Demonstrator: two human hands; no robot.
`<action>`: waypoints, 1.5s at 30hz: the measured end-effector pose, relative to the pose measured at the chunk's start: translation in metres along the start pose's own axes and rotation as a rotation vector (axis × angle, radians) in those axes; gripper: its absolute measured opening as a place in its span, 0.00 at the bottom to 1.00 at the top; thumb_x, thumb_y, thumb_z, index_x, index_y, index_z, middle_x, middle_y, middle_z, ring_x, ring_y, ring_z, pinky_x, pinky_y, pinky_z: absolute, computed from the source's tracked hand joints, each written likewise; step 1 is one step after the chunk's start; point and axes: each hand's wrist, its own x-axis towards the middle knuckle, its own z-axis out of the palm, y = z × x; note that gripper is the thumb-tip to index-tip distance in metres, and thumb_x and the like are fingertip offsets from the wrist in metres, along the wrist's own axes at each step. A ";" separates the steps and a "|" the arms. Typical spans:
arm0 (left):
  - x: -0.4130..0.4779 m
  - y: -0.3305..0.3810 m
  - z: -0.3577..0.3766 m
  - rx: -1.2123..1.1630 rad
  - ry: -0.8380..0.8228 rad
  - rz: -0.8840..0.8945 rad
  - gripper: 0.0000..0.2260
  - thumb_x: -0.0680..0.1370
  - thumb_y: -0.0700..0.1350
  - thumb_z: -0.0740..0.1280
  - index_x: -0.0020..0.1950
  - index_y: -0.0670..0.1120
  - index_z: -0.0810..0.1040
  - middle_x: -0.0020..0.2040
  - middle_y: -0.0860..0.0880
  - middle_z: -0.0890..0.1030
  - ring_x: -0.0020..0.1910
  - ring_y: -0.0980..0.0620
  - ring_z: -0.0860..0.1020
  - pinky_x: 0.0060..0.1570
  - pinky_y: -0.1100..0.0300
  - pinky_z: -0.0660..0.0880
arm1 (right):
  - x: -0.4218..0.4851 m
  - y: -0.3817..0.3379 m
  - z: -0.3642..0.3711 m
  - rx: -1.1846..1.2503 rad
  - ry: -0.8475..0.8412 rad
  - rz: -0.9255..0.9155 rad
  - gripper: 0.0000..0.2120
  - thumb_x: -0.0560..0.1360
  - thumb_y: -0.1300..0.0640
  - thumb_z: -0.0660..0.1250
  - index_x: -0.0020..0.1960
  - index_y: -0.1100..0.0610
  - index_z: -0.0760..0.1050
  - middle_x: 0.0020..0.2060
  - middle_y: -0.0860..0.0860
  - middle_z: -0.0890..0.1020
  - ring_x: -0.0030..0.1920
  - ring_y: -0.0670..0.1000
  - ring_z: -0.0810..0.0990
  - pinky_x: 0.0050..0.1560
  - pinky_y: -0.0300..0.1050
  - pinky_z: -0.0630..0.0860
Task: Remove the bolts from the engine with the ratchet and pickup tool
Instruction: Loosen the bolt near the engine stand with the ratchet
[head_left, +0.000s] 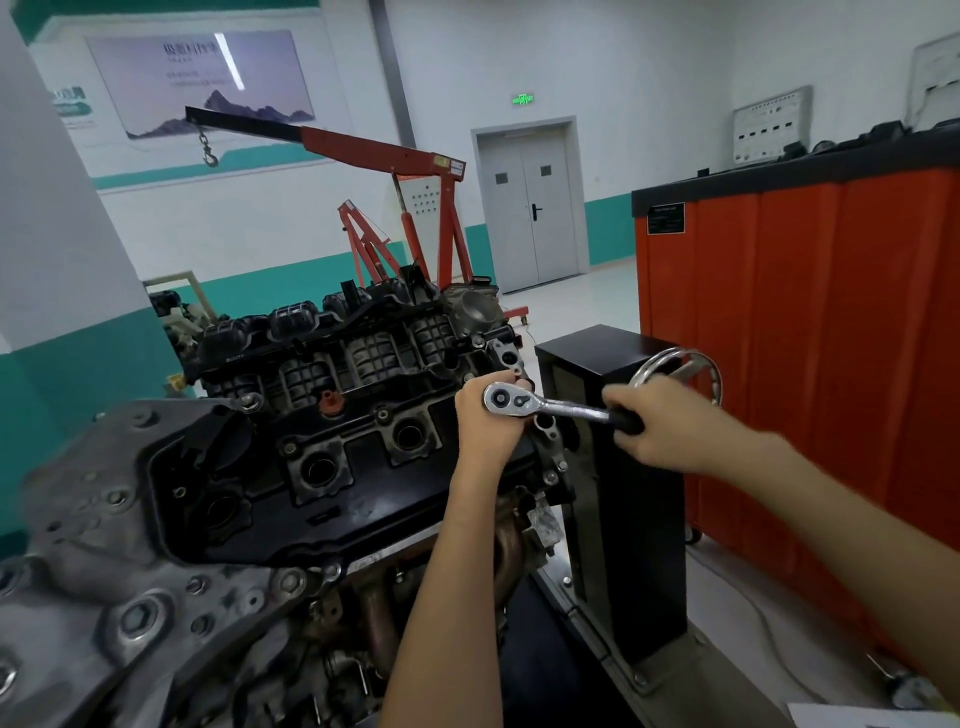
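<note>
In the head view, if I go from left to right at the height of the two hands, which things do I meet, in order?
engine → left hand → ratchet → right hand → orange cabinet

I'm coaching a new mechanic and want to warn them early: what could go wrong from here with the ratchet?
The left hand cups the ratchet head against the engine; if the socket slips, those fingers may get pinched. The right hand grips the handle with the handwheel just behind it; a sudden release might drive knuckles into it. A freed bolt could drop into the engine's open wells.
</note>
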 end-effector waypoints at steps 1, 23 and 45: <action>0.001 0.001 0.002 -0.032 0.025 -0.028 0.25 0.74 0.30 0.63 0.25 0.49 0.57 0.20 0.55 0.58 0.24 0.57 0.57 0.28 0.65 0.54 | -0.011 -0.007 0.016 0.140 0.005 0.048 0.13 0.72 0.61 0.68 0.37 0.48 0.67 0.31 0.47 0.74 0.31 0.48 0.74 0.31 0.36 0.66; 0.001 0.001 0.004 -0.034 0.034 -0.036 0.25 0.73 0.29 0.63 0.24 0.50 0.56 0.21 0.55 0.58 0.25 0.57 0.56 0.29 0.62 0.55 | -0.017 -0.015 0.018 0.206 0.026 0.136 0.11 0.70 0.61 0.69 0.35 0.50 0.69 0.30 0.47 0.73 0.32 0.49 0.74 0.32 0.41 0.69; 0.003 -0.005 0.003 -0.011 -0.021 -0.029 0.26 0.73 0.29 0.64 0.24 0.50 0.55 0.21 0.56 0.58 0.25 0.58 0.56 0.28 0.64 0.55 | -0.032 -0.034 0.049 0.372 0.066 0.263 0.10 0.72 0.60 0.69 0.36 0.51 0.70 0.32 0.50 0.75 0.32 0.48 0.75 0.32 0.37 0.73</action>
